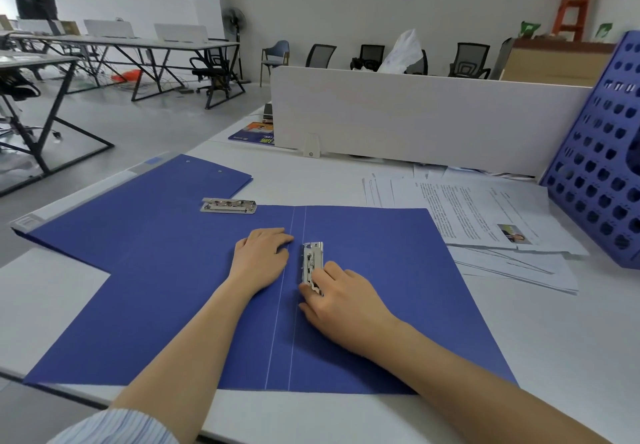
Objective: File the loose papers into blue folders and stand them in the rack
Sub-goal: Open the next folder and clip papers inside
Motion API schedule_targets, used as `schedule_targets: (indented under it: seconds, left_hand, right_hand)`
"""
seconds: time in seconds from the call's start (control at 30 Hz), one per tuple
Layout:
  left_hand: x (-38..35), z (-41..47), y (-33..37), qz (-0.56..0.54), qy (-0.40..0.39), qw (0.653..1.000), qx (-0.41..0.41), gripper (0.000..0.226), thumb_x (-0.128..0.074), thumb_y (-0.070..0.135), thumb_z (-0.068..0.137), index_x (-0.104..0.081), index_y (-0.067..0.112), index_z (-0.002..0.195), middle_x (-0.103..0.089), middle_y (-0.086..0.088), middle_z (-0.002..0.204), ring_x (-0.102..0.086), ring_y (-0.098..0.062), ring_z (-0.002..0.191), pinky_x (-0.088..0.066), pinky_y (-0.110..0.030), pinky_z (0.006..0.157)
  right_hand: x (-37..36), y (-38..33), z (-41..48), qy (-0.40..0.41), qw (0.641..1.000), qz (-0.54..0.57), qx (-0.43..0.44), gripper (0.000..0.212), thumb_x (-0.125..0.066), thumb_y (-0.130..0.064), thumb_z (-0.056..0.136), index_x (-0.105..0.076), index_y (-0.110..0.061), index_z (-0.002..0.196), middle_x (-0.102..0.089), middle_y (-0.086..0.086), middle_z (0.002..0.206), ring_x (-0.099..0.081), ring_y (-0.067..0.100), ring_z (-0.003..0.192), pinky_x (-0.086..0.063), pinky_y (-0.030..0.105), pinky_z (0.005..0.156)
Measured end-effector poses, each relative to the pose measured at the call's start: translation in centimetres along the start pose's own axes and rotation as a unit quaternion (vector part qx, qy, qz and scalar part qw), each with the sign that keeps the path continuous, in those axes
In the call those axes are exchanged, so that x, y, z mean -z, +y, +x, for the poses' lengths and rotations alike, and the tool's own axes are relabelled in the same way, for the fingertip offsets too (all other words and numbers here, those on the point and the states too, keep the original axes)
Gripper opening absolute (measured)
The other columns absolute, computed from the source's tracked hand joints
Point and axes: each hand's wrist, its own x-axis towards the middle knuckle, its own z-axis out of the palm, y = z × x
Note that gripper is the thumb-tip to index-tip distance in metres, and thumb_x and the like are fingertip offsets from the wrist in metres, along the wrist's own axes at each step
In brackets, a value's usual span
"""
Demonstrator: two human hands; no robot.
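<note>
A blue folder (381, 270) lies open and flat on the white desk in front of me. My left hand (261, 256) presses flat on its left cover beside the spine. My right hand (341, 300) pinches the lower end of the metal clip (313, 260) fixed to the right cover. A second blue folder (145, 208) lies closed behind and to the left, partly under the open one, with another metal clip (228, 205) at its near edge. Loose printed papers (478, 215) are spread at the right. The blue perforated rack (602, 166) stands at the far right.
A white divider panel (415, 118) runs across the back of the desk (52, 305). A colourful booklet (252, 133) lies past its left end. The desk's front edge is close to me; office tables and chairs stand beyond.
</note>
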Motion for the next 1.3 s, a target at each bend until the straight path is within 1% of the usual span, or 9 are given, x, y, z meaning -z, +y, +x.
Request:
schedule_targets:
  seconds: [0.23, 0.43, 0.53, 0.63, 0.7, 0.8, 0.93, 1.17, 1.3]
  left_hand:
    - [-0.1, 0.1, 0.2, -0.008, 0.000, 1.000, -0.002, 0.040, -0.038, 0.018, 0.094, -0.048, 0.026, 0.133, -0.037, 0.008, 0.147, -0.025, -0.013, 0.138, -0.018, -0.037, 0.113]
    - [-0.3, 0.3, 0.1, -0.024, 0.001, 1.000, 0.005, 0.039, -0.039, 0.018, 0.093, -0.052, 0.025, 0.129, -0.039, 0.008, 0.146, -0.026, -0.013, 0.137, -0.017, -0.036, 0.112]
    - [-0.3, 0.4, 0.0, -0.028, 0.007, 1.000, 0.003, 0.040, -0.039, 0.014, 0.091, -0.055, 0.026, 0.126, -0.042, 0.009, 0.145, -0.029, -0.014, 0.136, -0.020, -0.037, 0.110]
    - [-0.2, 0.3, 0.2, -0.028, 0.011, 1.000, 0.010, 0.039, -0.039, 0.015, 0.093, -0.054, 0.025, 0.128, -0.042, 0.008, 0.145, -0.028, -0.014, 0.137, -0.019, -0.037, 0.111]
    - [-0.1, 0.3, 0.2, -0.025, 0.010, 1.000, 0.007, 0.039, -0.038, 0.015, 0.093, -0.053, 0.025, 0.128, -0.042, 0.008, 0.145, -0.028, -0.014, 0.137, -0.019, -0.037, 0.111]
    - [0.0, 0.3, 0.2, -0.036, 0.007, 0.999, 0.008, 0.040, -0.037, 0.014, 0.094, -0.053, 0.024, 0.129, -0.042, 0.007, 0.145, -0.029, -0.014, 0.137, -0.019, -0.038, 0.111]
    - [0.0, 0.0, 0.3, -0.032, 0.004, 0.999, 0.002, 0.040, -0.036, 0.013, 0.095, -0.051, 0.023, 0.131, -0.041, 0.007, 0.146, -0.029, -0.014, 0.137, -0.018, -0.038, 0.112]
    - [0.2, -0.4, 0.3, -0.011, 0.001, 1.000, -0.002, 0.040, -0.037, 0.016, 0.095, -0.048, 0.023, 0.133, -0.038, 0.006, 0.147, -0.029, -0.015, 0.138, -0.020, -0.039, 0.113]
    - [0.3, -0.9, 0.4, -0.002, 0.003, 1.000, -0.008, 0.039, -0.038, 0.017, 0.096, -0.048, 0.023, 0.133, -0.038, 0.006, 0.148, -0.029, -0.014, 0.139, -0.025, -0.037, 0.113]
  right_hand:
    - [0.1, 0.2, 0.1, 0.058, 0.998, 0.016, -0.028, 0.029, -0.045, -0.024, 0.079, -0.071, -0.015, 0.069, -0.059, -0.003, 0.060, -0.053, 0.014, 0.054, -0.032, 0.021, 0.041]
    - [0.5, 1.7, 2.5, 0.077, 0.996, 0.016, -0.032, 0.017, -0.070, -0.020, 0.063, -0.073, -0.012, 0.078, -0.064, 0.004, 0.066, -0.061, 0.022, 0.059, -0.042, 0.023, 0.042]
    - [-0.3, 3.1, 4.3, 0.045, 0.995, 0.023, -0.083, 0.035, -0.081, -0.014, 0.049, -0.074, -0.011, 0.084, -0.066, 0.008, 0.069, -0.065, 0.028, 0.064, -0.046, 0.024, 0.045]
    - [-0.2, 4.4, 5.7, -0.029, 0.982, 0.071, -0.175, 0.045, -0.062, -0.002, 0.067, -0.066, -0.010, 0.111, -0.064, 0.015, 0.096, -0.060, 0.034, 0.092, -0.054, 0.035, 0.066]
    - [-0.9, 5.6, 6.0, -0.181, 0.940, 0.148, -0.248, 0.060, -0.041, 0.001, 0.084, -0.040, -0.022, 0.139, -0.047, 0.013, 0.127, -0.039, 0.031, 0.121, -0.042, 0.038, 0.091]
    - [-2.0, 6.4, 5.6, -0.313, 0.873, 0.234, -0.291, 0.065, -0.032, -0.001, 0.090, -0.021, -0.033, 0.145, -0.032, 0.010, 0.145, -0.023, 0.029, 0.135, -0.031, 0.041, 0.104]
    - [-2.3, 6.7, 3.4, -0.331, 0.872, 0.223, -0.284, 0.058, -0.030, -0.007, 0.094, -0.017, -0.028, 0.147, -0.019, 0.005, 0.154, -0.013, 0.026, 0.142, -0.023, 0.040, 0.112]
    - [2.4, 5.9, -3.0, -0.327, 0.904, 0.115, -0.249, 0.042, -0.026, -0.025, 0.100, -0.032, -0.018, 0.141, -0.026, 0.007, 0.148, -0.014, 0.023, 0.140, -0.021, 0.037, 0.110]
    - [4.3, 5.2, -5.2, -0.348, 0.889, 0.195, -0.227, 0.045, -0.029, -0.030, 0.099, -0.026, -0.027, 0.144, -0.015, 0.002, 0.155, -0.007, 0.018, 0.144, -0.011, 0.035, 0.115]
